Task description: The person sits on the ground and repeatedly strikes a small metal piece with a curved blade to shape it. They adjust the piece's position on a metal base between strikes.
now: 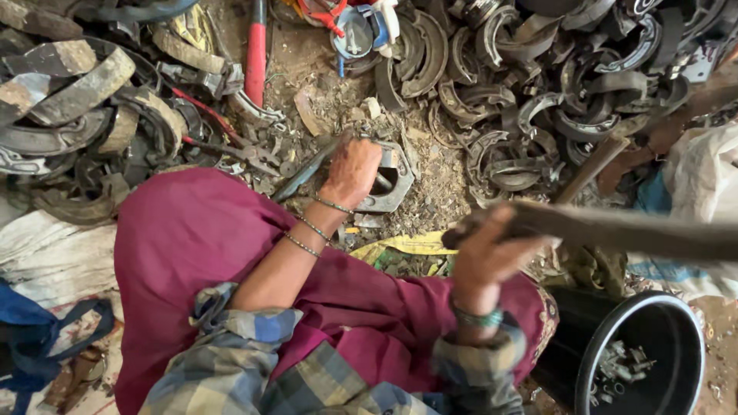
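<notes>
Dirt ground (323,84) littered with rubble and metal scraps fills the top of the frame, with heaps of worn, curved brake shoes (538,84) piled at upper right and more rusty ones (69,100) at upper left. At frame centre, the left hand (351,170) is closed over one grey metal brake shoe (392,184) lying on the ground, pinning it beside a thin flat tool (304,175). The right hand (484,257) is wrapped tight around a long dark bar (630,230), blurred, reaching to the right edge. Judging by the piles, most shoes are not yet dealt with, and the one under the hand is the piece in work. At lower right stands a black bucket (684,323), its bottom holding only a small scatter of little metal bits (619,365), so it is far from full.
</notes>
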